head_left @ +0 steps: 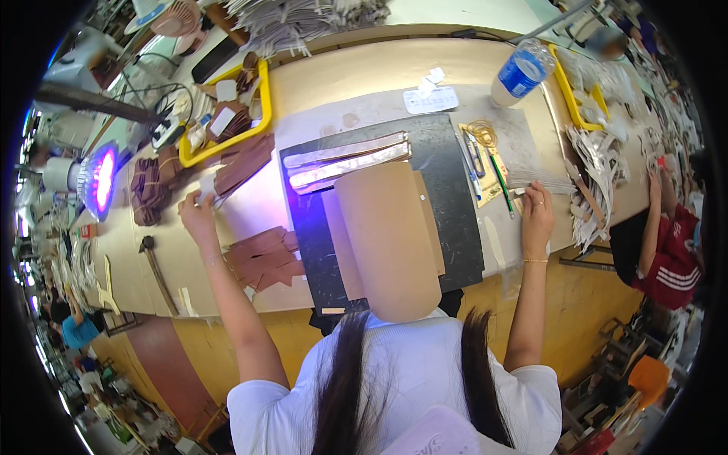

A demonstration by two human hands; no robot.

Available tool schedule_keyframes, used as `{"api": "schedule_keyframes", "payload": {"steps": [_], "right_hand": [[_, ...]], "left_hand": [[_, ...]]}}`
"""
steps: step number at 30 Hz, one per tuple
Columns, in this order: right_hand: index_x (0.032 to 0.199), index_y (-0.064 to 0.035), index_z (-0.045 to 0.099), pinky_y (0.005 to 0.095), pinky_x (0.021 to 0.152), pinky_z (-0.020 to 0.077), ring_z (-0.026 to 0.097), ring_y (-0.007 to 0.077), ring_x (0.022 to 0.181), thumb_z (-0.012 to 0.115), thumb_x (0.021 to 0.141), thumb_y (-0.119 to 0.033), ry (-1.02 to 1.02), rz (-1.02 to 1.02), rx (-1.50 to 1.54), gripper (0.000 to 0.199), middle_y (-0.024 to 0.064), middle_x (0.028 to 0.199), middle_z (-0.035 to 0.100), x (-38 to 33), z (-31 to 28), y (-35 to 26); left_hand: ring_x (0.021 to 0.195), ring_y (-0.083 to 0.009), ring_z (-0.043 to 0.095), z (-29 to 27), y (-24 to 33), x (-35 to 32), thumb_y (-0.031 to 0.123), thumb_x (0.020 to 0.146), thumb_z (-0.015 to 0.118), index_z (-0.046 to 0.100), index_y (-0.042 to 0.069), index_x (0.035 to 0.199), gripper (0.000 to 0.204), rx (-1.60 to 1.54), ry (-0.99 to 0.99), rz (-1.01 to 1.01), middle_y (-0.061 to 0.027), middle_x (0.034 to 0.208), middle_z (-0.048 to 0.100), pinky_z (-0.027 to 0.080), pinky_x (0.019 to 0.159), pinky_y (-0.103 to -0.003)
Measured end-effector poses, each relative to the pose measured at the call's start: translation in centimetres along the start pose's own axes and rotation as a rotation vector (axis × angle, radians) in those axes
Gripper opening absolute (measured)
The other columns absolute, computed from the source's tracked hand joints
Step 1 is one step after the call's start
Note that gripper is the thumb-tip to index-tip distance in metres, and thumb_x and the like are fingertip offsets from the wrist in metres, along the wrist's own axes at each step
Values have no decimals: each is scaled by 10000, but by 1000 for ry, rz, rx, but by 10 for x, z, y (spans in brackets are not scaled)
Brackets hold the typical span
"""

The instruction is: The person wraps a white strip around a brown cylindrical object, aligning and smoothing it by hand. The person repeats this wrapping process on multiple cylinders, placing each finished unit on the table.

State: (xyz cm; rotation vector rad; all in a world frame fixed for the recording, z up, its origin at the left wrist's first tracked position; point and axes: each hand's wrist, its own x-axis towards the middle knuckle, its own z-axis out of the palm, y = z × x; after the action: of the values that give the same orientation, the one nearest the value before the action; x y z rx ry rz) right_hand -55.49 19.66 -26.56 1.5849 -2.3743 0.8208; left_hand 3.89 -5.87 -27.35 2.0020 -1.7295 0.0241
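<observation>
On the left side of the table my left hand (pixel 199 217) is by the near end of a stack of brown leather strips (pixel 241 168). Its fingers are bent in, and whatever lies between the fingertips is too small to make out. My right hand (pixel 537 218) has its fingers closed on the near end of a bundle of thin pale grey strips (pixel 544 180). In the middle, two long light strips with brown edges (pixel 349 163) lie on a black cutting mat (pixel 461 227). A curved tan board (pixel 390 235) stretches from the mat to my chest.
Brown leather pieces (pixel 265 259) and a hammer (pixel 157 273) lie at the left, near a glowing lamp (pixel 100 178). Yellow trays (pixel 267 98) stand at both sides. A bottle (pixel 522 73), a green pencil (pixel 500 184) and white strip bundles (pixel 595 178) occupy the right.
</observation>
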Motion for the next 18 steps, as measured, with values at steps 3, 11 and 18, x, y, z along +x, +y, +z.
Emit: {"api": "schedule_keyframes", "payload": {"steps": [3,11,18], "right_hand": [[988,-37,573,414,961,399,578,267,1062,582,814,25,-35,-134,-116,185,99,1003,624,9,-7,5],[1078,-46,530,429,983,375,584,247,968,514,865,21,-167,-9,1,223,84,1011,623,33,-42,19],[1081,16,541,291,829,497,624,203,935,534,923,-86,230,129,838,189,144,1071,621,63,-57,22]], "left_hand": [[727,-255,541,0,8,-4,98,739,712,658,43,1038,309,11,36,15,-129,847,574,455,696,-352],[643,-164,587,-36,31,2,110,802,644,671,28,997,214,-256,-71,-91,-100,779,632,462,604,-295],[639,-104,587,-130,146,-25,122,828,658,670,12,990,196,-537,-66,26,-64,797,637,445,549,-226]]}}
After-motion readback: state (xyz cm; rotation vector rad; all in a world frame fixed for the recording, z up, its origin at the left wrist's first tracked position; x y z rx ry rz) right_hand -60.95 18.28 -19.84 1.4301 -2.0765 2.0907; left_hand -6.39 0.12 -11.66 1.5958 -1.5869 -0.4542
